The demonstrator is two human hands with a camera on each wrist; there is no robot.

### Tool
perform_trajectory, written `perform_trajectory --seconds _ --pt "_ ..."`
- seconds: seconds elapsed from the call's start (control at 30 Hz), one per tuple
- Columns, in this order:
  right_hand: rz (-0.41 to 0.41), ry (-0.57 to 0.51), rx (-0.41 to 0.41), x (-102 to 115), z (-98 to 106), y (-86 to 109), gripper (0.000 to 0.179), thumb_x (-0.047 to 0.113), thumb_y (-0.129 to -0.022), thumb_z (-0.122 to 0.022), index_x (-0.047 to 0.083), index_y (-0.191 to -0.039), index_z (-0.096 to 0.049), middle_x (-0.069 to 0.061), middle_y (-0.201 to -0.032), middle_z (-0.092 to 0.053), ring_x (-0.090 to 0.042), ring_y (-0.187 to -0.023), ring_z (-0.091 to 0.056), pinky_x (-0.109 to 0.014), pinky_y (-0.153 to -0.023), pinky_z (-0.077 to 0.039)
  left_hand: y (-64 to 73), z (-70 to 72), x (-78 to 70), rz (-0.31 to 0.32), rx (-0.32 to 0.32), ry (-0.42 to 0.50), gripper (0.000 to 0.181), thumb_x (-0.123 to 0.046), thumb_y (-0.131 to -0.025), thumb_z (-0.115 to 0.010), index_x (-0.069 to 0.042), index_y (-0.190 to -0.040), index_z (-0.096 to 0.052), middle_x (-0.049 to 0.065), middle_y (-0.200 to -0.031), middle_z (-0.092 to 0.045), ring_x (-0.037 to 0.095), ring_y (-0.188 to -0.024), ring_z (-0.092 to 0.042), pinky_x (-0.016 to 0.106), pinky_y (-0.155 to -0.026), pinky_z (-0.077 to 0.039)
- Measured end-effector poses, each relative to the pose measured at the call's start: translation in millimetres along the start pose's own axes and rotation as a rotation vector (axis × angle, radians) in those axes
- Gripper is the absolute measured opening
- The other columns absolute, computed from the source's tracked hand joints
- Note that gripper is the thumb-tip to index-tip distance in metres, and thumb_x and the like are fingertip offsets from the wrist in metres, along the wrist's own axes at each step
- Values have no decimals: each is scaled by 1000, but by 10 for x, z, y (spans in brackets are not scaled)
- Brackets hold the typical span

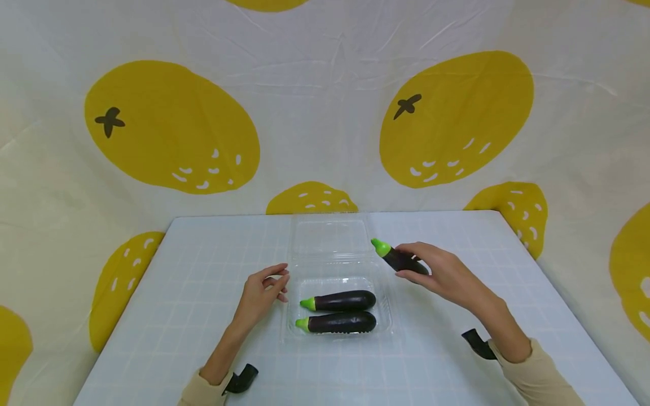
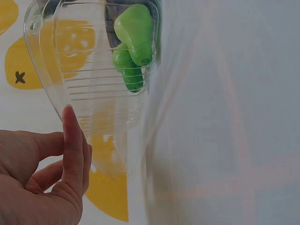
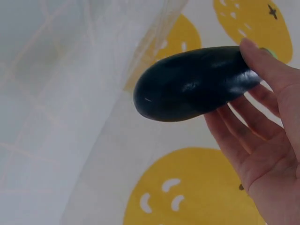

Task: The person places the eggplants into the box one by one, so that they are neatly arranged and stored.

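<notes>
Between thumb and fingers my right hand [image 1: 439, 272] grips a dark purple eggplant [image 1: 401, 260] with a green stem end, held to the right of a clear plastic clamshell box [image 1: 388, 324]. The right wrist view shows the same eggplant [image 3: 187, 86] from its rounded end. Two more eggplants lie side by side in the box's base, the upper eggplant [image 1: 347, 300] and the lower eggplant [image 1: 345, 322], stems to the left. My left hand [image 1: 261, 296] is at the box's left edge, fingertips right at the rim in the left wrist view, where green stems [image 2: 133, 35] show through the plastic.
The box's lid [image 1: 330, 237] stands open toward the back of the table. A white gridded cloth covers the table [image 1: 213, 248]. Behind it hangs a pale curtain [image 1: 320, 113] printed with yellow fruit. Black straps [image 1: 241, 379] are at both wrists.
</notes>
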State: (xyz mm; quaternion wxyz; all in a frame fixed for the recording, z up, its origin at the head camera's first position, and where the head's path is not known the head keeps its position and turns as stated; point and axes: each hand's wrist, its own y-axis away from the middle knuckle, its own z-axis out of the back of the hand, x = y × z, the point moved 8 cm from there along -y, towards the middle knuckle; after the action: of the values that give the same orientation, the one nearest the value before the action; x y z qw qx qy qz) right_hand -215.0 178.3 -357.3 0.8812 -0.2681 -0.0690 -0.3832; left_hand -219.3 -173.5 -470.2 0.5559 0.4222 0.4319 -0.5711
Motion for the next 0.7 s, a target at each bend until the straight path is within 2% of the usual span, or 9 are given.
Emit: perform_trajectory --seconds 0.2,0.4,0.7 --pt "63 -14 7 117 -47 -118 53 23 -82 -89 9 -128 -66 -3 -116 -72 -17 -97 -69 -39 -81 -63 -3 1 13 -2 2 1 39 -5 -98 -69 6 -135 -62 17 -114 -70 20 -65 -68 25 -63 -61" --pt "56 -7 50 201 -123 -221 53 23 -82 -88 10 -129 -67 -4 -117 -72 -18 -98 -67 -38 -82 -62 0 -1 8 -9 13 17 39 -4 -99 -69 7 -135 -61 22 -116 -69 19 -66 -68 26 -63 -61" --pt "64 -40 118 327 -241 -370 51 27 -86 -86 10 -130 -67 -4 -120 -71 -17 -99 -65 -35 -84 -62 -6 -2 1 -12 21 28 38 -4 -99 -69 7 -135 -62 23 -116 -68 19 -66 -68 27 -63 -61"
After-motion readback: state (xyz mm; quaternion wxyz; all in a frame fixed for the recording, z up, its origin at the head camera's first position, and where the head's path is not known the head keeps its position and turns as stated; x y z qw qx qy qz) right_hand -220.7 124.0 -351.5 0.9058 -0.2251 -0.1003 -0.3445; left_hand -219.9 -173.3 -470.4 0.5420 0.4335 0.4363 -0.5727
